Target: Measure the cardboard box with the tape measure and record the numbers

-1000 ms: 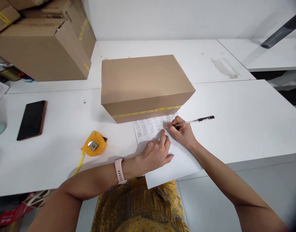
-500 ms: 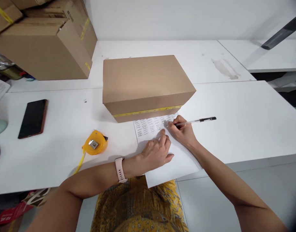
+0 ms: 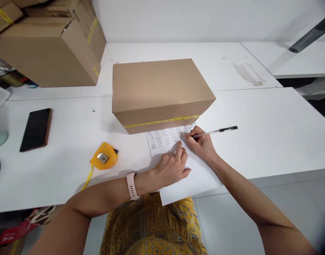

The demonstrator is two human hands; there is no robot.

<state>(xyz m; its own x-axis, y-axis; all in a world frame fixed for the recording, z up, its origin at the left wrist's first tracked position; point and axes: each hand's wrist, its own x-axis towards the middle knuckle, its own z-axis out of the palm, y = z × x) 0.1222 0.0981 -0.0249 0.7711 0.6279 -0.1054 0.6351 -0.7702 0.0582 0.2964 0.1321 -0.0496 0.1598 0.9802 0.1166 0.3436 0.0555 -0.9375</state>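
Note:
My right hand (image 3: 202, 144) grips a clear pen with a black cap (image 3: 218, 131), its tip on a white sheet of paper (image 3: 194, 177) that carries rows of handwritten entries near its top edge. My left hand (image 3: 171, 168), with a pink watch on its wrist, rests on the sheet with its fingers curled and its fingertips pressing the paper down. A closed brown cardboard box (image 3: 159, 92) with a yellow tape strip stands just beyond the sheet and covers its top edge.
A yellow tape measure (image 3: 104, 157) lies left of the sheet with its tape hanging over the white table's (image 3: 271, 134) front edge. A black phone (image 3: 36, 129) lies far left. Larger cardboard boxes (image 3: 48, 49) are stacked at the back left.
Both hands keep their places on the sheet and the pen has barely shifted. The view moved slightly.

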